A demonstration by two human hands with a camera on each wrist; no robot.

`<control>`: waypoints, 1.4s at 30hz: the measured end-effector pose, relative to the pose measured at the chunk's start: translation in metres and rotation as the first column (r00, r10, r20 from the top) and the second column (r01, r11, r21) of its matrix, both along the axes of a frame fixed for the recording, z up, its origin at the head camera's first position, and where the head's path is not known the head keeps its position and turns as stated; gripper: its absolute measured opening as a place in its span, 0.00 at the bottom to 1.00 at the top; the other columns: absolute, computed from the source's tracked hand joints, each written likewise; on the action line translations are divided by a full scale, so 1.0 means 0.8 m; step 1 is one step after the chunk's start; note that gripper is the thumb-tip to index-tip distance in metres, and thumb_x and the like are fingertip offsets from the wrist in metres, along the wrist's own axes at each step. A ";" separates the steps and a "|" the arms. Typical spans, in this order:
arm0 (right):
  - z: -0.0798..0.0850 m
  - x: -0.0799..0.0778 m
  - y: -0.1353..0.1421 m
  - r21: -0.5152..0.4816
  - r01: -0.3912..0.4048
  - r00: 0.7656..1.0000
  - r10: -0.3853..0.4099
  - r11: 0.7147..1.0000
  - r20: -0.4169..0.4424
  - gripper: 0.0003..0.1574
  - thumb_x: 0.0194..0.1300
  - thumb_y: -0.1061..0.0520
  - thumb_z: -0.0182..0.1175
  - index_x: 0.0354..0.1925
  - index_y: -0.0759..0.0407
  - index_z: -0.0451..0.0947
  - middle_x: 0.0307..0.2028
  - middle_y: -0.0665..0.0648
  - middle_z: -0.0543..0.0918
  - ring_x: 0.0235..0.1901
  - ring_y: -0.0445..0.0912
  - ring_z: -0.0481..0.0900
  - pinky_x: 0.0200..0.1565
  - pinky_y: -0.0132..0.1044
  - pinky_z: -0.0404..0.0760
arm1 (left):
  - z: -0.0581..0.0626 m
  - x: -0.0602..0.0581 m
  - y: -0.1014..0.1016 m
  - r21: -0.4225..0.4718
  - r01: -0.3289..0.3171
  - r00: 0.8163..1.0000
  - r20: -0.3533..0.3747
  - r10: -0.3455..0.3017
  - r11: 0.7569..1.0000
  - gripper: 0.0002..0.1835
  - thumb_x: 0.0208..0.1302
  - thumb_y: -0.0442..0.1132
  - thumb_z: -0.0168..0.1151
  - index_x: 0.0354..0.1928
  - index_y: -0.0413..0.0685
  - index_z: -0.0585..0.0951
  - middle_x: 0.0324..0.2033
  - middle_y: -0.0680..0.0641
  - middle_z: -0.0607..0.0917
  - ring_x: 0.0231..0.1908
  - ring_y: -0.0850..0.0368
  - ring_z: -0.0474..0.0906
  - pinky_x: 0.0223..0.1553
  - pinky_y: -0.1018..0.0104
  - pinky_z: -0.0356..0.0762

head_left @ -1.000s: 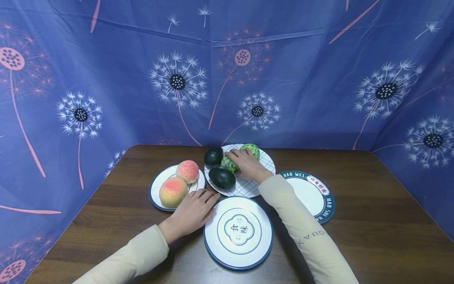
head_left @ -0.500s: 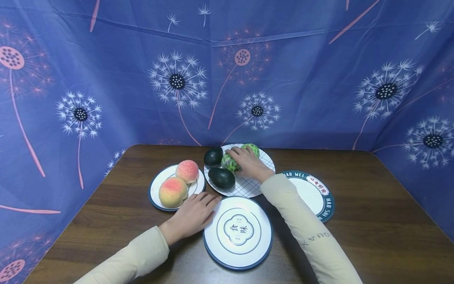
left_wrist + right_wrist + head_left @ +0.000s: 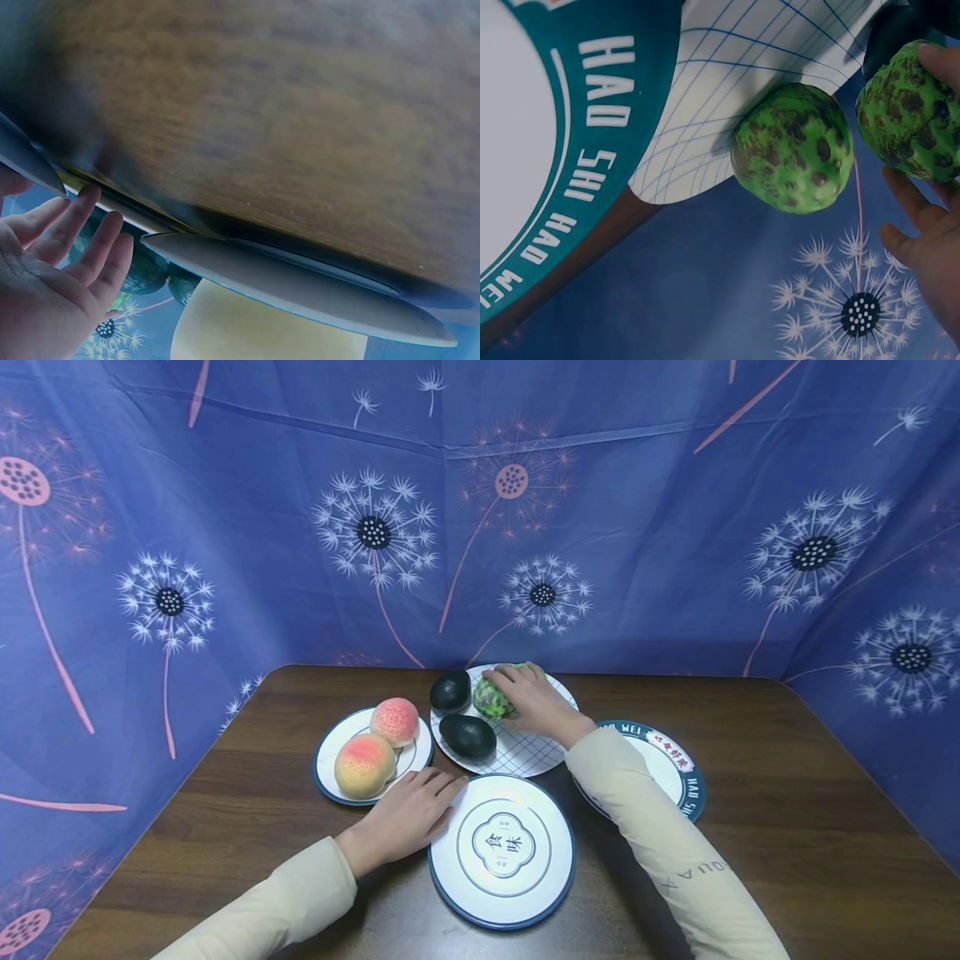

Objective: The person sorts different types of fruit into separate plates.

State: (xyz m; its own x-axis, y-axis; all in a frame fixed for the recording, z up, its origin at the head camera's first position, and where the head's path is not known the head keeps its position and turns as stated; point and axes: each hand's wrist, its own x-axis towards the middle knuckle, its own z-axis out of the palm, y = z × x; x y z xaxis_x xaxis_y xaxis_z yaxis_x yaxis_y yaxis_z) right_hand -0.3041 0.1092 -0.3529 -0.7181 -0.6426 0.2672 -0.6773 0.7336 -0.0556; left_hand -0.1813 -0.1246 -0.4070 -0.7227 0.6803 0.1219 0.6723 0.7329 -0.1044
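My right hand (image 3: 538,703) grips a green, brown-spotted custard apple (image 3: 492,700) above the grid-patterned plate (image 3: 525,758). In the right wrist view, thumb and fingers lie round this fruit. A second custard apple (image 3: 795,146) rests on that plate, mostly covered by the hand in the head view. Two dark green avocados (image 3: 468,737) sit at the plate's left side. My left hand (image 3: 408,814) rests with relaxed fingers at the left rim of a white plate (image 3: 502,893), and the left wrist view shows nothing in its palm (image 3: 52,289).
Two peaches (image 3: 364,766) lie on a small blue-rimmed plate (image 3: 327,768) beyond the left hand. A green-rimmed plate (image 3: 692,793) stands at right, partly under the right sleeve (image 3: 660,835). All stand on a brown wooden table (image 3: 810,827) before a blue dandelion cloth (image 3: 660,527).
My right hand has shifted slightly right and up, and the gripped custard apple has moved with it, away from the avocados. The left hand has stayed in place.
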 end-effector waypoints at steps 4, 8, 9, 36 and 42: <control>0.003 0.004 0.004 -0.013 -0.001 1.000 0.001 1.000 0.004 0.52 0.46 0.51 0.71 0.66 0.54 0.57 0.60 0.60 0.67 0.60 0.54 0.66 0.64 0.57 0.56 | 0.001 0.000 0.000 -0.007 0.002 1.000 0.010 -0.002 1.000 0.27 0.63 0.50 0.54 0.62 0.51 0.68 0.54 0.50 0.77 0.54 0.54 0.72 0.55 0.57 0.72; 0.003 0.007 0.009 -0.020 0.020 0.999 -0.019 1.000 0.028 0.53 0.46 0.50 0.71 0.66 0.54 0.56 0.60 0.60 0.67 0.59 0.54 0.66 0.64 0.57 0.56 | 0.001 0.000 -0.001 -0.004 0.011 1.000 0.019 -0.011 1.000 0.26 0.64 0.50 0.53 0.63 0.50 0.67 0.54 0.50 0.77 0.55 0.54 0.72 0.55 0.57 0.72; 0.003 0.008 0.010 -0.026 0.023 0.999 -0.022 0.999 0.030 0.53 0.46 0.50 0.71 0.66 0.54 0.57 0.60 0.60 0.67 0.59 0.54 0.67 0.64 0.57 0.56 | 0.001 0.000 -0.001 -0.002 0.013 1.000 0.021 -0.013 1.000 0.26 0.64 0.50 0.53 0.63 0.51 0.67 0.54 0.50 0.77 0.55 0.54 0.72 0.55 0.57 0.72; -0.001 0.050 0.039 -0.140 -0.034 0.997 0.043 0.990 0.058 0.54 0.41 0.52 0.73 0.64 0.58 0.59 0.58 0.61 0.69 0.59 0.57 0.65 0.60 0.56 0.64 | 0.000 -0.001 -0.003 -0.002 -0.009 0.999 0.044 0.009 1.000 0.27 0.64 0.52 0.52 0.63 0.51 0.67 0.54 0.50 0.77 0.55 0.55 0.71 0.56 0.57 0.72; -0.002 0.060 0.044 -0.154 -0.056 0.996 0.067 0.986 0.064 0.54 0.40 0.52 0.73 0.64 0.55 0.60 0.59 0.60 0.68 0.59 0.57 0.64 0.60 0.56 0.65 | 0.001 -0.002 -0.003 -0.011 -0.010 0.999 0.038 0.010 1.000 0.27 0.64 0.52 0.52 0.63 0.51 0.67 0.53 0.50 0.77 0.54 0.55 0.71 0.55 0.58 0.72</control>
